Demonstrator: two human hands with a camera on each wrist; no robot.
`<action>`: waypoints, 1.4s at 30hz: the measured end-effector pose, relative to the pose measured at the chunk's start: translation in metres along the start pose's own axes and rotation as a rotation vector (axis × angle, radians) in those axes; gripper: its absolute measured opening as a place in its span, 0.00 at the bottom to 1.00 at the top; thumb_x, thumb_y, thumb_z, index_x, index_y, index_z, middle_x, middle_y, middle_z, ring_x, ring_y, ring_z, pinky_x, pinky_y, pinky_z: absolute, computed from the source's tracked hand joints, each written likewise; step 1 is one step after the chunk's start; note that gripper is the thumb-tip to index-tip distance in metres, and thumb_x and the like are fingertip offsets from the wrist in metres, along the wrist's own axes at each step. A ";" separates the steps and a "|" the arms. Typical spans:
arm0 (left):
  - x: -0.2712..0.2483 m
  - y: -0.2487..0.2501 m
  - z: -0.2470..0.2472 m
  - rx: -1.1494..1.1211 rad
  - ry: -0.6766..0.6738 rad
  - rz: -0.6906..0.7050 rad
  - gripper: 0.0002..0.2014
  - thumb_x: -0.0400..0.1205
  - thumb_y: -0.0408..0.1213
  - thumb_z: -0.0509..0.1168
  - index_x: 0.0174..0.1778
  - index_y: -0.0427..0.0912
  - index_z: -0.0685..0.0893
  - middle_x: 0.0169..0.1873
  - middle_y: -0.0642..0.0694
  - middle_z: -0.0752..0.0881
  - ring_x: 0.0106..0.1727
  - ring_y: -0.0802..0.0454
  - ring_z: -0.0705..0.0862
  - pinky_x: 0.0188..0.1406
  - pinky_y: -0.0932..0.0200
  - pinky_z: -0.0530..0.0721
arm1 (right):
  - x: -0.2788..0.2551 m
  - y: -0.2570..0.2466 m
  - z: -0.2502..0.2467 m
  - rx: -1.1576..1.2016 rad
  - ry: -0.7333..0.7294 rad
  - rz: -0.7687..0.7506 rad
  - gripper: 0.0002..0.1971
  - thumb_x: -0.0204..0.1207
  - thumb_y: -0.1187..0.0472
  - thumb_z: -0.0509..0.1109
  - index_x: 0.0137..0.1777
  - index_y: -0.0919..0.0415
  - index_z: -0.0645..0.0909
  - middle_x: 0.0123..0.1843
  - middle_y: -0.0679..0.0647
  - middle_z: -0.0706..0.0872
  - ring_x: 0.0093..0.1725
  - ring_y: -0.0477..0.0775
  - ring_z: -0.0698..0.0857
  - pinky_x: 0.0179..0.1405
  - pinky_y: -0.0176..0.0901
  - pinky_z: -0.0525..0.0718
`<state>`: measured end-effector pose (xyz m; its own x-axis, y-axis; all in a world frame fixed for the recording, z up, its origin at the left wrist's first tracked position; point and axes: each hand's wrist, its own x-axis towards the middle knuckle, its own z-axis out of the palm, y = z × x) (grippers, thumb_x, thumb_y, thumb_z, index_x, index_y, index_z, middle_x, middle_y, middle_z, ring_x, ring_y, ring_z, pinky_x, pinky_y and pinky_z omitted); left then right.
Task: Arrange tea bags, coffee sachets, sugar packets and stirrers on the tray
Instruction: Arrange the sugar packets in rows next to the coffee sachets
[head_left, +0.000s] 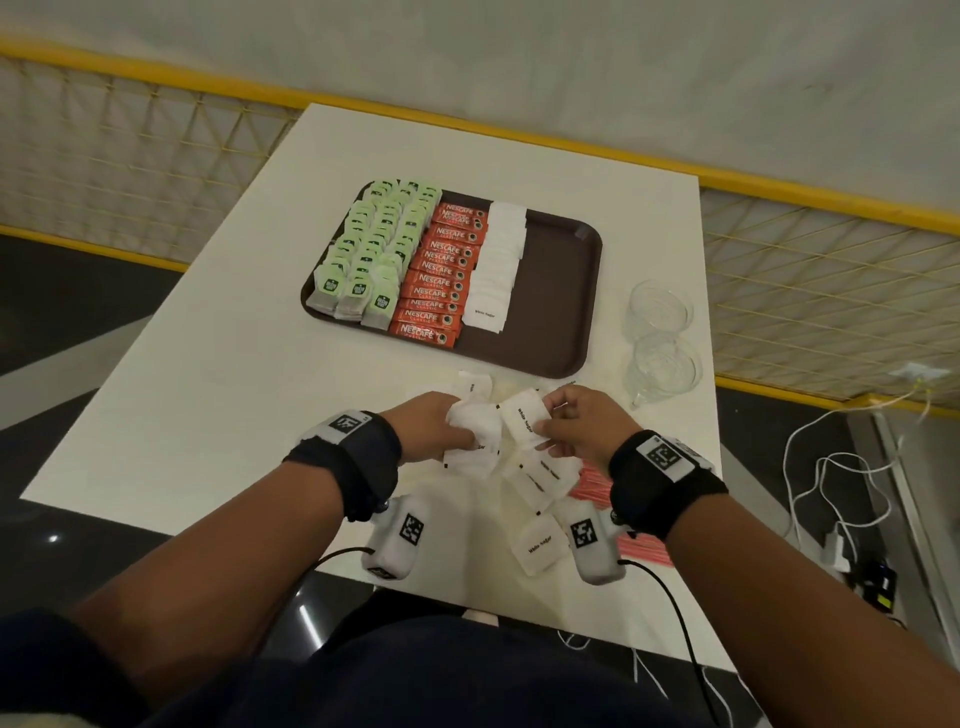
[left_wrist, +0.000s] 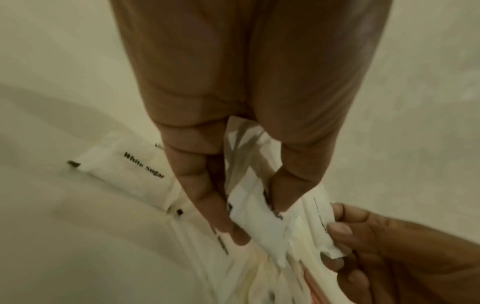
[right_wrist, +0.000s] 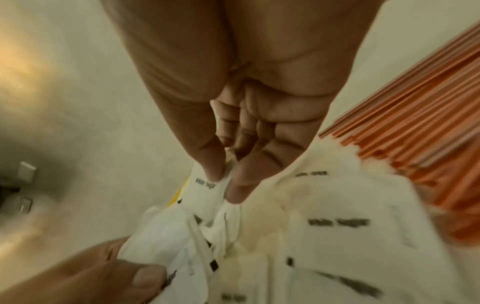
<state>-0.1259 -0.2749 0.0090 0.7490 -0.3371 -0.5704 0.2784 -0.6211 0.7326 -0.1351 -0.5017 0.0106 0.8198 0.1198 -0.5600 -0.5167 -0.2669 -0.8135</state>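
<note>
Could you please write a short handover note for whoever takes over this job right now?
Left hand grips a bunch of sugar packets; right hand pinches one packet.
On the tray: tea bags, coffee sachets, one column of sugar. The tray's right part is bare.
Loose sugar and the stirrers lie on the table by the near edge.
Left: lay the remaining sugar, then the stirrers.

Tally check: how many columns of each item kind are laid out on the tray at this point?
Columns of tea bags: 3
Columns of coffee sachets: 1
Columns of sugar packets: 1
Columns of stirrers: 0, they lie off the tray
Total: 5 columns
</note>
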 end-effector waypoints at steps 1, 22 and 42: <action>0.001 0.000 -0.006 -0.091 0.016 0.000 0.14 0.78 0.31 0.69 0.60 0.36 0.84 0.53 0.38 0.87 0.51 0.44 0.87 0.51 0.49 0.88 | 0.006 -0.004 -0.001 0.023 0.008 -0.009 0.08 0.74 0.73 0.74 0.49 0.63 0.81 0.49 0.66 0.90 0.40 0.57 0.89 0.38 0.44 0.86; 0.068 -0.007 -0.122 -0.588 0.095 0.009 0.24 0.78 0.30 0.74 0.70 0.41 0.77 0.61 0.40 0.86 0.62 0.42 0.86 0.57 0.43 0.88 | 0.156 -0.091 0.022 -0.739 0.225 -0.035 0.13 0.73 0.56 0.79 0.57 0.57 0.87 0.55 0.51 0.88 0.52 0.51 0.84 0.52 0.40 0.80; 0.105 0.005 -0.116 -0.499 0.093 0.061 0.27 0.70 0.34 0.81 0.65 0.44 0.81 0.57 0.42 0.87 0.57 0.45 0.88 0.54 0.43 0.90 | 0.140 -0.107 0.029 -0.349 0.047 -0.045 0.11 0.72 0.57 0.80 0.50 0.61 0.86 0.39 0.55 0.91 0.37 0.48 0.88 0.41 0.40 0.87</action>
<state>0.0241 -0.2313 -0.0042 0.8170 -0.2836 -0.5021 0.4685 -0.1812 0.8647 0.0275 -0.4285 0.0144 0.8546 0.0969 -0.5101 -0.3706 -0.5741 -0.7301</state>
